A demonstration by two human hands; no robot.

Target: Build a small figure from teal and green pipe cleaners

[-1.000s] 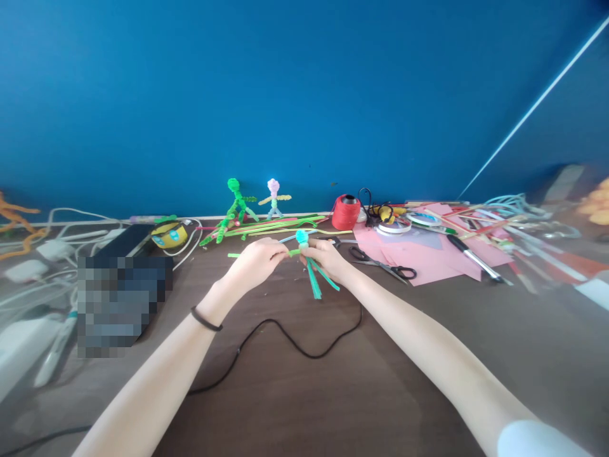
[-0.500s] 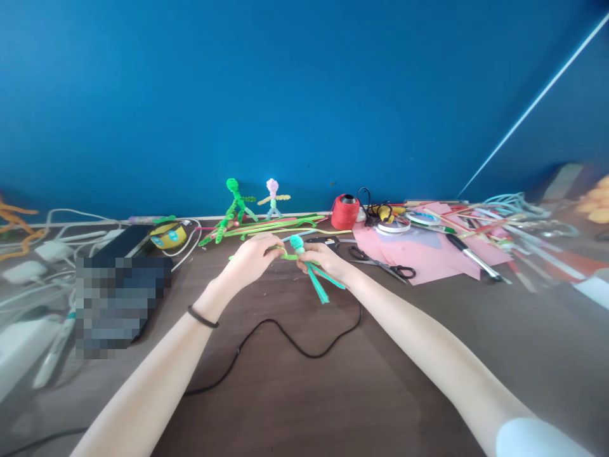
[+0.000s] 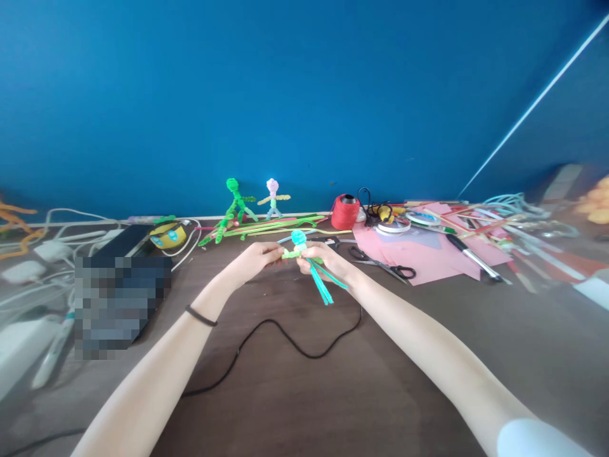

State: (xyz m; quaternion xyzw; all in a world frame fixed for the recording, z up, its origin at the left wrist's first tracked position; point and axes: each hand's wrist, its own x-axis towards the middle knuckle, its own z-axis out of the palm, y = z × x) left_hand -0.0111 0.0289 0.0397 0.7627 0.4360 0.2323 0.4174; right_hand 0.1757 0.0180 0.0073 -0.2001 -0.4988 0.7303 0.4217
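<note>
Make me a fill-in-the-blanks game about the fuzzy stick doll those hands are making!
1. Both hands, left hand and right hand, hold a teal pipe-cleaner figure with a light ____ arm piece.
2. The round spool of thread is ____.
3. The metal scissors have ____ handles.
4. The left wrist wears a black ____.

Missing words: green; red; black; band

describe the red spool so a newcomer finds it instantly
Follow the foot of the blue wall along the back edge of the brown table, just right of centre. The red thread spool stands there, between the loose green pipe cleaners and the pink paper. It is the only solid red cylinder.
</note>
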